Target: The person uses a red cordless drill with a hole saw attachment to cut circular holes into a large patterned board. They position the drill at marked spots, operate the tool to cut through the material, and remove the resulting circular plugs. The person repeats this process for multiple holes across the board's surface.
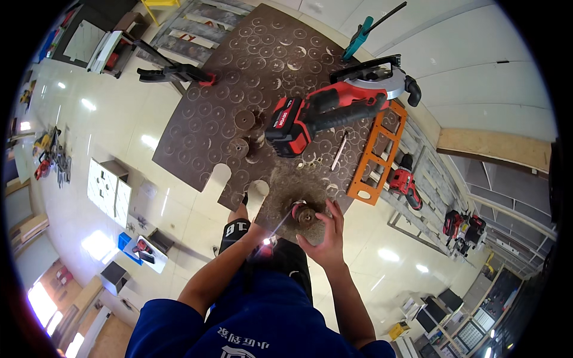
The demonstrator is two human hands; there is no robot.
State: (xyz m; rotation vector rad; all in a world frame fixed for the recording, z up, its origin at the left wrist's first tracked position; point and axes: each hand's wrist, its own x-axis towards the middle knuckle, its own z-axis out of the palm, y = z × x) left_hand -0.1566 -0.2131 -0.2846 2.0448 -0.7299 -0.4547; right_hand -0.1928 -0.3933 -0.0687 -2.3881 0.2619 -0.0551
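My right hand (pixel 325 235) is held at the near edge of a brown board (pixel 203 128) covered with round cut marks, and its fingers close around a small round brown disc (pixel 307 216) with a red part beside it. My left hand (pixel 262 237) is largely hidden behind my forearm. It grips a thin metal rod (pixel 282 222) whose tip reaches the disc. Sawdust lies on the board around the disc. Two loose brown discs (pixel 243 119) lie farther up the board.
A red and black cordless circular saw (pixel 334 110) rests on the board, with a wrench (pixel 339 150) and an orange frame (pixel 376 156) beside it. A teal clamp (pixel 358 37) and a black clamp (pixel 176 73) sit at the far edges. Red power tools (pixel 406 184) lie on pallets to the right.
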